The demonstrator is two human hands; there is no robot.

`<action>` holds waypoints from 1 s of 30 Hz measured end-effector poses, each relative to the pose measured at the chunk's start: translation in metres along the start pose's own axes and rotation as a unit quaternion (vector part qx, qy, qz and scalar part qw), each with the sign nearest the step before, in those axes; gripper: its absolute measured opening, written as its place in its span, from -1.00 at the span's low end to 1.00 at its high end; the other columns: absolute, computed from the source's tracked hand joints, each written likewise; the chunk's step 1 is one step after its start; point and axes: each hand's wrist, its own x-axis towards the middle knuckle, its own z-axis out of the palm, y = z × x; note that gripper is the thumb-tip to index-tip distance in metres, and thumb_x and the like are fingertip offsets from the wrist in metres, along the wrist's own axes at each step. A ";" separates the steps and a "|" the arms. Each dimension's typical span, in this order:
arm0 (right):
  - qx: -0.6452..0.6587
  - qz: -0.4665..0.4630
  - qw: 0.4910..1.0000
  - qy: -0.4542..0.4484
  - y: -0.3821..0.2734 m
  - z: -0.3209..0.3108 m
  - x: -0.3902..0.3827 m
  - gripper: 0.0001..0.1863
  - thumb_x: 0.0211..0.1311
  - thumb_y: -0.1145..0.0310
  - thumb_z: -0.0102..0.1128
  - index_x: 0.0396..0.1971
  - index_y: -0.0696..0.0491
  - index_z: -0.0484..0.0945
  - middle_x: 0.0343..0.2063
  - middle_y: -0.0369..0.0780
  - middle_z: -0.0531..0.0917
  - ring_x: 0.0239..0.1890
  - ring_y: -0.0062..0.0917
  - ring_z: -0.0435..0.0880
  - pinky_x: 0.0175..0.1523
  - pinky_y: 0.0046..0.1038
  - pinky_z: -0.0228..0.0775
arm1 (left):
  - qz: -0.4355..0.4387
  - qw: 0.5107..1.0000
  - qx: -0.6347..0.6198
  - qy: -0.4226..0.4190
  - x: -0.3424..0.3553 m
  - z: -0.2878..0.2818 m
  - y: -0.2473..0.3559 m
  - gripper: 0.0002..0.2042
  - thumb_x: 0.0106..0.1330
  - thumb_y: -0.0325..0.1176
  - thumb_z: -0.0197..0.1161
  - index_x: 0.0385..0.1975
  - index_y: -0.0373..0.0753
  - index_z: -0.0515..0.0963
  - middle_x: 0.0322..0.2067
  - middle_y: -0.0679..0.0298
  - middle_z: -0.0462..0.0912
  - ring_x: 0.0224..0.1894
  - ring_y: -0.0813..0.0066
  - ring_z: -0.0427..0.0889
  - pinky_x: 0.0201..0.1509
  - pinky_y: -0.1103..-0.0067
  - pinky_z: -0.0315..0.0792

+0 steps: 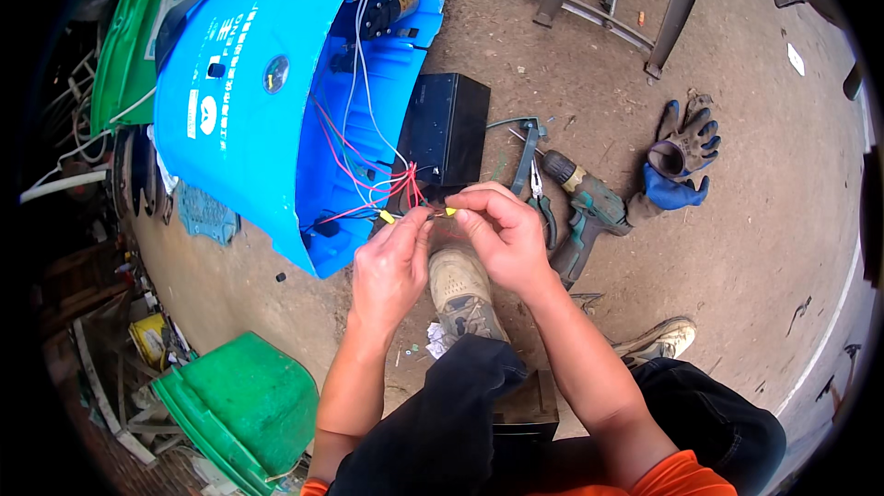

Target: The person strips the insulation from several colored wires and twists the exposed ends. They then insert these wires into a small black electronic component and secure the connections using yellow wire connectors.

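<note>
Pinched tight, the left hand (391, 264) holds thin wires (403, 185), the right hand (505, 236) a small yellow piece (451, 211); the wires come out of an open blue shell (253, 141); a black box (442, 123) stands beside it; a drill (594, 218) lies right of both hands.

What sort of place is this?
Probably an informal workshop spot, though indoors or outdoors is unclear. A cordless drill and work gloves lie on the worn ground, beside an open blue plastic housing with loose red wires.
</note>
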 end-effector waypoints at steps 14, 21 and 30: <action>-0.198 -0.115 0.972 -0.049 -0.013 0.001 0.011 -0.91 0.27 0.47 0.27 -0.34 0.19 0.61 -0.39 -0.06 0.63 -0.35 -0.17 0.67 -0.28 -0.27 0.50 | -0.017 0.999 -0.029 -0.004 0.002 -0.003 0.003 -0.84 0.26 -0.54 0.33 -0.16 -0.29 0.64 -0.36 0.02 0.71 -0.38 0.04 0.71 -0.35 0.34 0.58; -0.252 0.182 0.939 -0.149 -0.029 0.003 0.024 -0.69 0.40 0.24 0.20 -0.39 0.20 0.61 -0.48 -0.02 0.63 -0.43 -0.26 0.67 -0.31 -0.31 0.47 | 0.025 1.000 0.006 -0.009 0.001 -0.005 -0.002 -0.86 0.31 -0.58 0.29 -0.16 -0.35 0.64 -0.47 0.12 0.71 -0.47 0.34 0.73 -0.39 0.52 0.57; -0.138 -0.105 0.983 -0.059 -0.007 0.000 0.007 -0.91 0.29 0.52 0.28 -0.28 0.23 0.62 -0.34 -0.14 0.68 -0.31 -0.42 0.68 -0.23 -0.44 0.51 | 0.010 1.000 0.011 -0.010 0.003 -0.006 0.001 -0.88 0.31 -0.57 0.30 -0.19 -0.34 0.65 -0.47 0.12 0.71 -0.45 0.30 0.74 -0.37 0.52 0.57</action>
